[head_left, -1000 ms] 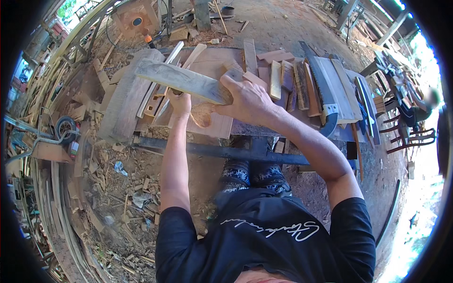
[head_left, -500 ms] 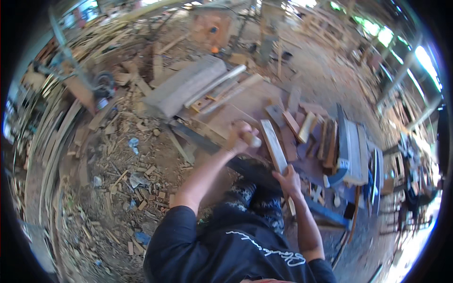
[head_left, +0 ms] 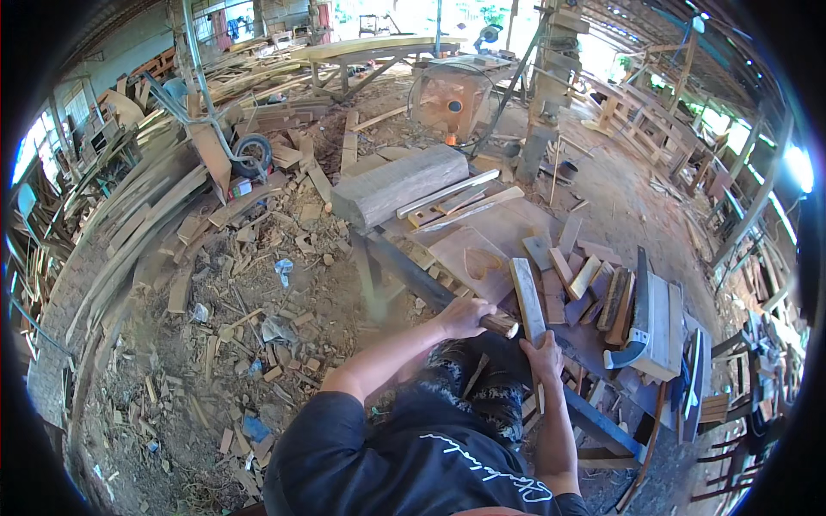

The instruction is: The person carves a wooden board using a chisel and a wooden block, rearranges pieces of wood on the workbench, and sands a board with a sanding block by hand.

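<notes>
Two hands busy | left hand (head_left: 462,316) clamped on handle (head_left: 500,324) | right hand (head_left: 545,353) steadying plank (head_left: 527,301) | step: trimming; next needs firm plank.

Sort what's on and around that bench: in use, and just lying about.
In use:
left hand gripping a wooden handle
right hand on the upright plank

Lying about:
thick timber block
offcuts
wheelbarrow
floor scraps

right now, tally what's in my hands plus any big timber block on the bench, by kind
wooden handle, in the left hand: 1
wooden slat, in the right hand: 1
thick grey timber block: 1
total: 3
</notes>
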Tool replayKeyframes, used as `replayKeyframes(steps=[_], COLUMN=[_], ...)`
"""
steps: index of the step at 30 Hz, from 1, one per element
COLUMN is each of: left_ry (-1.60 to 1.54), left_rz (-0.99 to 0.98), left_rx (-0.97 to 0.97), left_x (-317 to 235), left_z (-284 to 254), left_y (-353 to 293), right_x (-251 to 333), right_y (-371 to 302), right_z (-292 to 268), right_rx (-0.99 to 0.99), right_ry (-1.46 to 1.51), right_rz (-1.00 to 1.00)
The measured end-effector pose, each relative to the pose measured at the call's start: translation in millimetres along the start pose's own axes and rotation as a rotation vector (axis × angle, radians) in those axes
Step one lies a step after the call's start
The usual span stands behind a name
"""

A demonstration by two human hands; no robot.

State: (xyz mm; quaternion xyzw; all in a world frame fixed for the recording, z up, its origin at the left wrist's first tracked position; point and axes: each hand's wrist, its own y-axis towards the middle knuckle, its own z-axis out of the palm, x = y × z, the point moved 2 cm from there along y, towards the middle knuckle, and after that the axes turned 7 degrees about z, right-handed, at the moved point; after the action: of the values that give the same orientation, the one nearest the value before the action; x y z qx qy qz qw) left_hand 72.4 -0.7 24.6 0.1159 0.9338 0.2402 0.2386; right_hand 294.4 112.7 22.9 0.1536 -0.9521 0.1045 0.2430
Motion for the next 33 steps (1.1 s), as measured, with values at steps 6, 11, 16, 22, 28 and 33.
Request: replayKeyframes(steps=[6,11,16,22,28,33], left_ry=[0.072,0.05,0.045,0.079,-0.058,-0.05], left_rz=[-0.229,-0.271,-0.237,-0.197,-0.171,-0.103], left_rx=[-0.013,-0.101,-0.109,-0.063,0.284,0.398], left_x=[20,29,40,76,108,114], left_z=[-3,-11,-20,-34,-37,-46], left_y=[-51,-54,-31,4,34,50], right_x=[1,0,0,1,4,5], right_y=[-3,0,2,3,4,8], right_z=[1,4,4,2,-2,-4], right_rx=[0.001,-0.013,0.018,0.051,0.124,0.204], right_ry=[0.002,-0.026,-0.033,-0.058,-0.063,0.003], right_rz=[0.004,-0.011,0.017,0.056,0.089,0.125])
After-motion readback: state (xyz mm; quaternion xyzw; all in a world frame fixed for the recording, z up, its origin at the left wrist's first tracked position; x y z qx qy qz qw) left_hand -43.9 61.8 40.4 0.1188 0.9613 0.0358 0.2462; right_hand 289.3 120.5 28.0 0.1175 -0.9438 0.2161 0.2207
